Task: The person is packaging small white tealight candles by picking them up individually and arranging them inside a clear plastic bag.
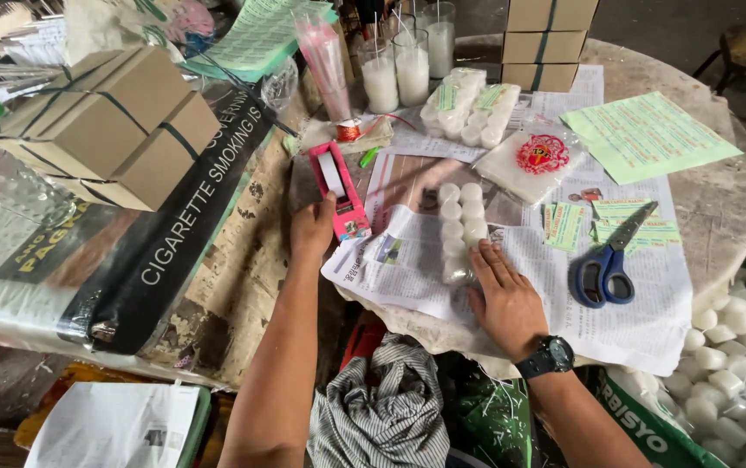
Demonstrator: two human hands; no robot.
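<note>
Head view, pink tape dispenser (339,191) gripped at its near end by the left hand (312,230) at frame centre, clear packet of white candles (460,227) pressed flat on newspaper (407,273) by the open-fingered right hand (503,299), blue-handled scissors (611,256) lying apart at right.

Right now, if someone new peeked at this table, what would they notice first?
Probably the bright pink tape dispenser under the left hand, and the pack of small white candles on newspaper that the right hand presses at the middle. Blue-handled scissors lie to the right, and tall glass candles stand at the back.
</note>
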